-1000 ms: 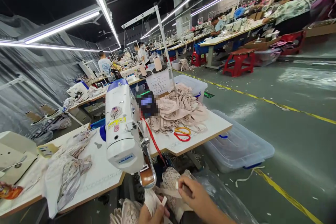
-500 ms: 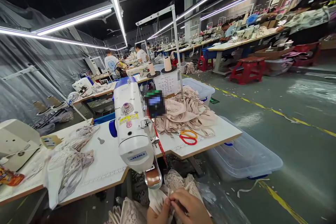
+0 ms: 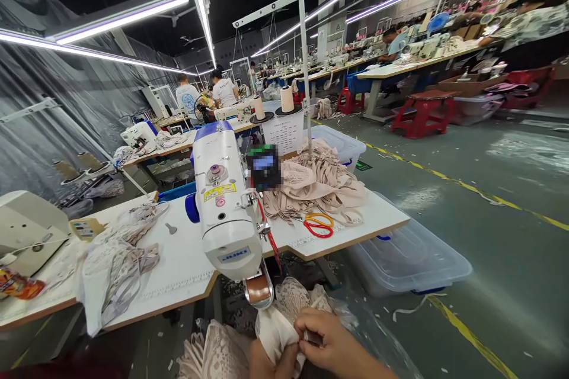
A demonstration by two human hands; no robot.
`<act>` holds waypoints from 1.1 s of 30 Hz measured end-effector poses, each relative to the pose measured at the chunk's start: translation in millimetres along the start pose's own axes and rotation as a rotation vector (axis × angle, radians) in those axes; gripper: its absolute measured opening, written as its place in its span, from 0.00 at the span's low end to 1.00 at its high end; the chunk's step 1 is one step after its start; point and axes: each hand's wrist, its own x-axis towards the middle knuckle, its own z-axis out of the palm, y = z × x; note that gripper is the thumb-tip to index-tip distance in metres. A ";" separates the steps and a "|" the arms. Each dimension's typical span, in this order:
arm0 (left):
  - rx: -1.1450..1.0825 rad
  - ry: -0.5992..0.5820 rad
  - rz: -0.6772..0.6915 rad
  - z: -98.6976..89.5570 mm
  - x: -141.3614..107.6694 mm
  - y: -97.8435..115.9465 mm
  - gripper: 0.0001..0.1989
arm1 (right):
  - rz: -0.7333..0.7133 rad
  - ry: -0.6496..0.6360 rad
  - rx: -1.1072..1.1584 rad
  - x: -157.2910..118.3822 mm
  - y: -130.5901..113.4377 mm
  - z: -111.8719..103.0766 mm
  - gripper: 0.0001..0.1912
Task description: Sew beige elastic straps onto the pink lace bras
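At the bottom centre, my left hand (image 3: 272,362) pinches white fabric (image 3: 274,331) just below the metal arm end (image 3: 258,290) of a white sewing machine (image 3: 224,201). Beside it, my right hand (image 3: 326,340) has its fingertips closed on the fabric's right edge. Beige lace (image 3: 291,299) hangs behind both hands, and more lace pieces (image 3: 217,349) lie to the lower left.
Scissors (image 3: 319,225) with orange and red handles lie on the white table (image 3: 373,219) by a beige fabric pile (image 3: 329,180). Whitish garments (image 3: 118,266) rest at left. A lidded clear bin (image 3: 413,254) stands on the floor at right.
The view has shifted slightly. My right hand has moved a little right and up, and more of the white fabric shows between my hands and the machine.
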 end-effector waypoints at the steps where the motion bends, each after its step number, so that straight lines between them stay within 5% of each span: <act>1: 0.002 -0.010 0.013 0.5 -0.1 -0.1 0.29 | -0.012 -0.003 -0.001 -0.7 -0.6 -0.9 0.04; 7: -0.092 -0.108 -0.125 2.8 5.0 9.1 0.27 | 0.015 -0.002 0.013 -2.8 2.2 -1.8 0.05; 13: -0.030 -0.126 -0.054 -3.1 5.5 37.5 0.20 | 0.035 0.013 -0.093 -5.1 -5.0 -6.9 0.05; 18: -0.018 -0.134 -0.185 -9.4 10.3 28.9 0.15 | 0.062 -0.022 -0.036 0.6 -2.3 -13.6 0.05; 24: -0.083 -0.265 -0.188 -17.9 12.6 33.6 0.16 | 0.131 -0.050 0.071 -1.7 -6.4 -25.0 0.09; 33: 0.186 -0.352 -0.142 -23.9 12.9 51.3 0.15 | 0.011 -0.159 -0.148 -6.4 -13.4 -32.7 0.07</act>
